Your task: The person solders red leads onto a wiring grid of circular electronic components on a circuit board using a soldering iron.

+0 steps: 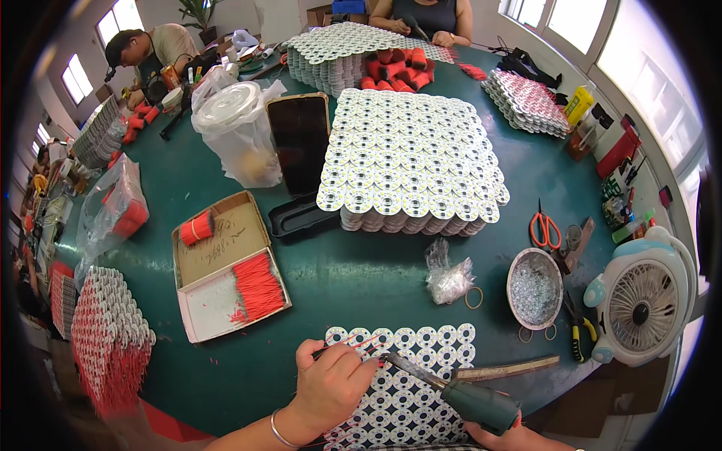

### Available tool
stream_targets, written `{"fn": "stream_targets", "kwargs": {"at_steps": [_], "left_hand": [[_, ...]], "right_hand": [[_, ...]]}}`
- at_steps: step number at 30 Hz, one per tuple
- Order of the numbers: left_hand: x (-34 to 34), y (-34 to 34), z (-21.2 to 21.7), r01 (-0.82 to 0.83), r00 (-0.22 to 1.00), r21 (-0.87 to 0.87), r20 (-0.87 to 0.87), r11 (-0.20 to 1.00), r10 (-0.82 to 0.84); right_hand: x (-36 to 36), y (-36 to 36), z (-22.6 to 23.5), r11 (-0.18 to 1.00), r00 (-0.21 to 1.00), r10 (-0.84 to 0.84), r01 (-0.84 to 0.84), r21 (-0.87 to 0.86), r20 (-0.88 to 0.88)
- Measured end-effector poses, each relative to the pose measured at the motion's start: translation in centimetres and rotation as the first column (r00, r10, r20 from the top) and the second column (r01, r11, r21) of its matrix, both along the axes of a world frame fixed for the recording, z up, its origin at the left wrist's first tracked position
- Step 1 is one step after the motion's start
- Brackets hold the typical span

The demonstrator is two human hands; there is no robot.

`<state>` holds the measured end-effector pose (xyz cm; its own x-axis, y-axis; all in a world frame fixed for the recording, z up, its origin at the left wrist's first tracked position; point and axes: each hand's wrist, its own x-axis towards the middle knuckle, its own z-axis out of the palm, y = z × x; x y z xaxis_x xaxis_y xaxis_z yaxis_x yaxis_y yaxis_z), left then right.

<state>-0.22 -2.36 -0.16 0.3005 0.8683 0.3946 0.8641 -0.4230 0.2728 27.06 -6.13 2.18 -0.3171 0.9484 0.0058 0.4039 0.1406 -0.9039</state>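
A green counter (361,278) is seen from above, crowded with sheets of round white circuit discs. At the near edge, a panel of discs (402,376) lies flat in front of the person. The left hand (331,387) is closed, pinching thin red wires (353,344) between thumb and fingers and holding their ends down on a disc at the panel's upper left. The right hand (504,436) is mostly cut off by the lower edge; it is wrapped around the dark green handle of a soldering iron (451,391), whose tip is brought just beside the wire ends.

For a good joint, the wire is best kept still against its pad, the tip laid on both wire and pad together, and the fingers kept back from the hot tip.

Further off, a large stack of disc sheets (410,161) sits mid-counter. An open cardboard box (226,263) with bundles of red wires is placed to the left. A metal bowl (535,289), orange scissors (544,229) and a small fan (643,301) are set to the right. Other people are seated at the far side.
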Motion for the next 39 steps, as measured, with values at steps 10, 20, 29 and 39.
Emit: {"fn": "stream_targets", "kwargs": {"at_steps": [10,20,29,39], "left_hand": [[0.1,0.0,0.1,0.019,1.000,-0.005,-0.004,1.000,-0.019],[0.9,-0.5,1.0,-0.054,0.999,0.051,0.002,0.997,0.054],[1.2,-0.9,-0.2,-0.016,1.000,0.071,-0.013,0.997,0.017],[1.2,-0.7,-0.4,-0.011,1.000,0.060,-0.014,0.998,0.012]], "right_hand": [[0.0,0.2,0.6,0.992,0.994,0.028,-0.041,-0.117,-0.107],[2.9,-1.7,-1.1,0.978,0.995,0.039,-0.056,-0.200,-0.089],[1.6,-2.1,-0.7,0.992,0.996,-0.062,0.054,-0.112,-0.064],[0.9,-1.4,-0.2,0.990,0.997,-0.016,0.005,-0.138,-0.082]]}}
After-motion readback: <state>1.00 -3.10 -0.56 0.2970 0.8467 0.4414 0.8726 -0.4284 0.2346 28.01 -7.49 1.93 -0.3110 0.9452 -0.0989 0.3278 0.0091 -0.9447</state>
